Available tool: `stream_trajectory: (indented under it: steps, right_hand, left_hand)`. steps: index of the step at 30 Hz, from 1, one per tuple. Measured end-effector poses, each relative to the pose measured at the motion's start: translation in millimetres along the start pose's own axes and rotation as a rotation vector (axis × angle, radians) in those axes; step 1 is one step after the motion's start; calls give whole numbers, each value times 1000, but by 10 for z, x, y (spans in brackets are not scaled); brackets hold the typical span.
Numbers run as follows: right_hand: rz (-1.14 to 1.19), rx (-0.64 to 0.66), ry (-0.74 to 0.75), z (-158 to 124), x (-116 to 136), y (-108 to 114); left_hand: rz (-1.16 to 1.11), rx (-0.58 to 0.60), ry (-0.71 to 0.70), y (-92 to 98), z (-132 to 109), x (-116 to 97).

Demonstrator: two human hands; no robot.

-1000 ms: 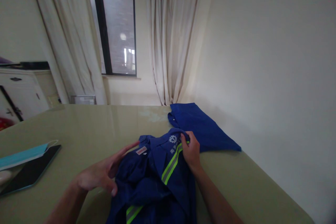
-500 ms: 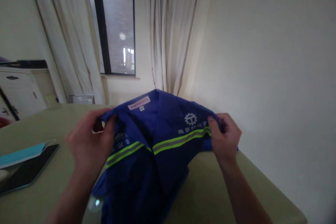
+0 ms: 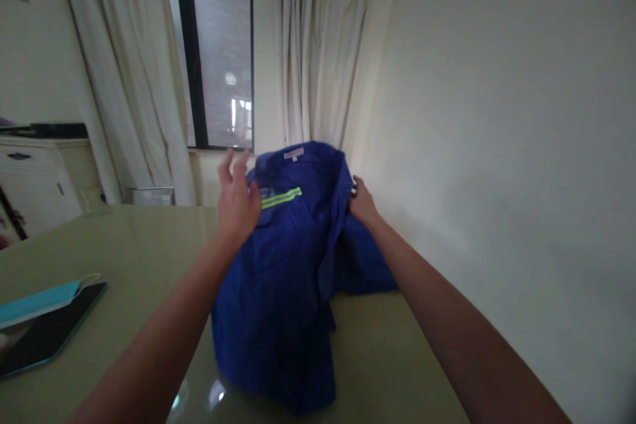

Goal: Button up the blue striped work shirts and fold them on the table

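Note:
A blue work jacket (image 3: pixel 283 258) with a yellow-green and grey reflective strip stands partly raised over the table. Its collar faces up with a pale label inside, and its lower part hangs toward me. My right hand (image 3: pixel 362 200) is closed on the jacket's front edge near the collar, its fingertips partly hidden by the cloth. At the jacket's left shoulder is my left hand (image 3: pixel 238 202), slightly blurred, with fingers stretched up and apart. Its thumb lies against or very near the cloth beside the strip. One sleeve or side panel spreads on the table under my right forearm.
The glossy greenish table (image 3: pixel 149 265) reflects light near the front. A blue face mask (image 3: pixel 40 301) lies partly over a dark tablet-like device (image 3: pixel 59 331) at left. A white cabinet (image 3: pixel 44 179), curtains (image 3: pixel 318 46) and a window stand behind; a plain wall borders the right.
Both hands have moved forward and closer together, carrying the jacket's collar away from me. The left fingers have opened from their grip. The printed right chest panel has turned out of sight.

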State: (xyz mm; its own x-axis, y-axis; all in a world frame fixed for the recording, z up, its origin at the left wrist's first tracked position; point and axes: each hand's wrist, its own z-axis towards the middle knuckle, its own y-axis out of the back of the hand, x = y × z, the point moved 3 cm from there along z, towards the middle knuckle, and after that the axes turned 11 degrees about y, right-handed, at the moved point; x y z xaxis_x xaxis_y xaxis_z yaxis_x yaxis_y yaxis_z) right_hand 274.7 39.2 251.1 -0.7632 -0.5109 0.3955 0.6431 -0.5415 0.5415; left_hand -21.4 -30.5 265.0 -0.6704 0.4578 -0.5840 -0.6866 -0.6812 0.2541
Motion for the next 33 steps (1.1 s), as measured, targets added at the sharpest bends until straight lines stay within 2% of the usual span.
stream_trajectory:
  steps: [1, 3, 4, 5, 8, 10, 11, 13, 15, 16, 18, 19, 20, 21, 23, 24, 26, 29, 31, 33]
  right_hand:
    - [24, 67, 37, -211, -69, -141]
    - [58, 181, 90, -704, -174, -347]
    - [70, 220, 102, -963, -210, -408]
    - [76, 241, 107, -1217, -236, -442]
    - [55, 240, 85, -1891, -258, -426]
    - [40, 274, 37, -2236, -238, -375]
    - [50, 321, 16, -2373, -218, -353]
    - [69, 436, 13, -2573, -160, -310]
    - [58, 542, 48, -2680, -95, -279]
    - [37, 579, 65, -2704, -69, -270]
    - [-20, 626, 73, -2708, -35, -279]
    - [-51, 635, 71, -2693, -23, -299]
    - [-78, 640, 74, -2668, -11, -332]
    - [-102, 643, 85, -2636, 4, -377]
    - [-133, 650, 134, -2554, 44, -505]
    - [-144, 652, 163, -2507, 66, -584]
    - [-174, 644, 201, -2404, 104, -759]
    - [-231, 621, 166, -2257, 124, -1021]
    - [-248, 599, 135, -2174, 130, -1148]
    - [-242, 575, 137, -2091, 147, -1192]
  left_hand:
    - [62, 120, 48, -25, -217, 83]
    - [208, 479, 110, -38, -794, 220]
    - [262, 649, 103, -15, -1131, 270]
    - [295, 768, 79, 28, -1470, 314]
    - [331, 911, 36, 162, -2293, 501]
    - [348, 975, 13, 181, -2547, 706]
    - [367, 977, 23, 172, -2556, 835]
    - [413, 918, 71, 139, -2377, 1110]
    - [429, 802, 136, 118, -2074, 1341]
    - [441, 693, 169, 129, -1927, 1418]
    - [416, 436, 141, 193, -1755, 1436]
    - [383, 356, 89, 226, -1753, 1387]
    - [338, 330, 12, 249, -1805, 1310]
    - [296, 363, -73, 258, -1898, 1224]
    - [274, 546, -212, 233, -2138, 1083]
    - [305, 634, -233, 208, -2241, 1054]
    - [429, 744, -170, 139, -2339, 1088]
    - [577, 816, 4, 0, -2221, 1230]
    - [532, 835, 110, -86, -2037, 1275]
    - [379, 812, 217, -122, -1833, 1249]
